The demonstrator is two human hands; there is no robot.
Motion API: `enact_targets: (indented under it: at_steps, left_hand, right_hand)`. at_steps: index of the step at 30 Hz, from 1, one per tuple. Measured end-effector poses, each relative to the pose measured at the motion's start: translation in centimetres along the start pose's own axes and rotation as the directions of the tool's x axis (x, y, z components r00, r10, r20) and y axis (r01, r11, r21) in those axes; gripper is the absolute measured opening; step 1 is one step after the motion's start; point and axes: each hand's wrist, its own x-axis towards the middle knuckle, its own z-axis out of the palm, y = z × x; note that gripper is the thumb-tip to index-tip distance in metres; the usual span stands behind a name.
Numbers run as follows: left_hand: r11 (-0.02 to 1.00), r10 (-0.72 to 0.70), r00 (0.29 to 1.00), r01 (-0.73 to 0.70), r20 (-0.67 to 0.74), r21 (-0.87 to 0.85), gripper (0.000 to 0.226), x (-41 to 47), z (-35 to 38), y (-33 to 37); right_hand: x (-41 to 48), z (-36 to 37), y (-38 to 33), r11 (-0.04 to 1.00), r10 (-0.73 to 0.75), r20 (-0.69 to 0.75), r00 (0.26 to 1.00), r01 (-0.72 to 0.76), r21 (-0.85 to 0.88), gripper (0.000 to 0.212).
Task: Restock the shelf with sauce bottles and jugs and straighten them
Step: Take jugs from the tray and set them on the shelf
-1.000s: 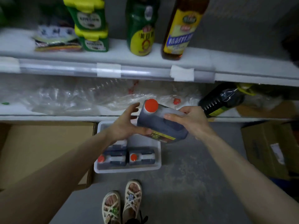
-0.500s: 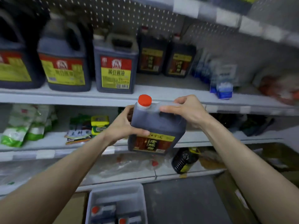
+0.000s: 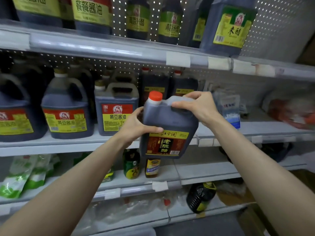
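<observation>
Jug: a dark, square plastic vinegar jug [image 3: 170,123] with an orange-red cap and a brown-and-yellow label, held upright in the air before the middle grey shelf [image 3: 221,132].
Left hand [image 3: 136,126]: grips its lower left side.
Right hand [image 3: 198,108]: clasps its top handle.
Risk: probably knocking the two matching jugs [image 3: 168,86] standing behind, if pushed in too far.

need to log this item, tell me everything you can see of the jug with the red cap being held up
The jug is a squarish, dark translucent plastic container of near-black liquid, with a red screw cap at its top left and a moulded handle on top. A yellow, red and black label covers its lower front. It is upright, tilted slightly, in the air before the middle shelf. The right hand grips the handle; the left hand steadies its side.
</observation>
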Motion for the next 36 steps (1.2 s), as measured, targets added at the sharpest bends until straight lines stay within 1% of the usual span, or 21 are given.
enact_targets:
  at_steps: [3,7,10,11,12,15,17,19,20,21,24,25,27,29,31,33,34,36]
  left_hand:
    - [0.998,-0.031,0.999,0.03,-0.03,-0.047,0.103,2.6,1.2,-0.9]
    - [0.991,-0.075,0.994,0.066,-0.077,-0.112,0.106,7.0,2.7,-2.1]
    - [0.982,-0.106,0.987,0.085,-0.123,-0.168,0.099,9.8,3.7,-2.7]
    - [0.979,-0.118,0.983,0.091,-0.144,-0.182,0.095,10.7,4.1,-2.8]
    - [0.976,-0.13,0.978,0.098,-0.162,-0.193,0.09,11.5,4.3,-2.8]
    - [0.974,-0.134,0.97,0.092,-0.2,-0.207,0.076,13.7,4.5,-2.8]
    - [0.97,-0.136,0.966,0.084,-0.222,-0.228,0.063,14.5,4.5,-2.9]
    - [0.97,-0.148,0.961,0.094,-0.235,-0.225,0.056,14.9,4.6,-3.2]
    - [0.968,-0.164,0.959,0.112,-0.232,-0.224,0.059,15.0,4.5,-3.5]
    - [0.967,-0.182,0.958,0.134,-0.22,-0.218,0.066,15.1,4.3,-3.7]
    - [0.963,-0.217,0.954,0.175,-0.208,-0.204,0.1,15.2,3.8,-3.9]
    - [0.964,-0.219,0.952,0.177,-0.215,-0.199,0.105,15.2,3.8,-4.1]
    - [0.972,-0.209,0.949,0.175,-0.236,-0.159,0.102,15.0,4.1,-4.5]
    - [0.978,-0.194,0.948,0.165,-0.253,-0.129,0.094,14.7,4.4,-4.8]
    - [0.983,-0.163,0.953,0.135,-0.255,-0.125,0.078,14.5,4.8,-5.3]
    - [0.987,-0.126,0.958,0.095,-0.259,-0.126,0.058,14.3,5.2,-6.0]
    - [0.99,-0.101,0.961,0.072,-0.258,-0.121,0.056,14.1,5.6,-6.3]
    - [0.993,-0.061,0.966,0.035,-0.252,-0.109,0.063,13.6,5.8,-7.0]
  right_hand:
    - [3.4,0.1,1.9,1.0,-0.001,0.033,0.999,0.001,0.007,0.026]
    - [8.8,0.0,4.9,0.999,-0.028,0.085,0.996,0.026,0.026,0.026]
    - [13.0,0.3,7.2,0.999,-0.024,0.136,0.99,0.02,0.033,0.037]
    - [14.4,0.5,7.7,0.999,-0.015,0.151,0.988,0.01,0.033,0.042]
    - [15.6,0.7,8.2,0.999,-0.011,0.165,0.986,0.005,0.036,0.043]
    - [18.5,1.2,8.4,0.998,-0.05,0.218,0.975,0.04,0.052,0.027]
    - [19.6,1.5,8.5,0.998,-0.061,0.23,0.971,0.053,0.042,0.027]
    - [20.2,2.0,9.0,0.997,-0.075,0.229,0.971,0.068,0.038,0.03]
    - [20.3,2.2,9.3,0.997,-0.075,0.221,0.972,0.07,0.032,0.031]
    - [20.3,2.4,9.6,0.997,-0.072,0.207,0.976,0.067,0.032,0.032]
    - [20.4,2.9,9.8,0.997,-0.071,0.165,0.984,0.064,0.052,0.038]
    - [20.3,3.0,9.8,0.996,-0.074,0.151,0.986,0.066,0.056,0.04]
    - [19.7,3.3,9.9,0.995,-0.077,0.127,0.989,0.068,0.072,0.042]
    - [18.6,3.4,10.6,0.986,-0.082,0.118,0.99,0.064,0.151,0.048]
    - [17.3,3.3,11.5,0.976,-0.097,0.12,0.988,0.071,0.204,0.062]
    - [16.1,3.1,12.3,0.975,-0.102,0.119,0.988,0.076,0.208,0.077]
    - [15.6,3.0,12.8,0.975,-0.087,0.122,0.989,0.06,0.214,0.082]
    - [14.5,3.1,13.8,0.975,-0.029,0.141,0.99,-0.003,0.221,0.085]
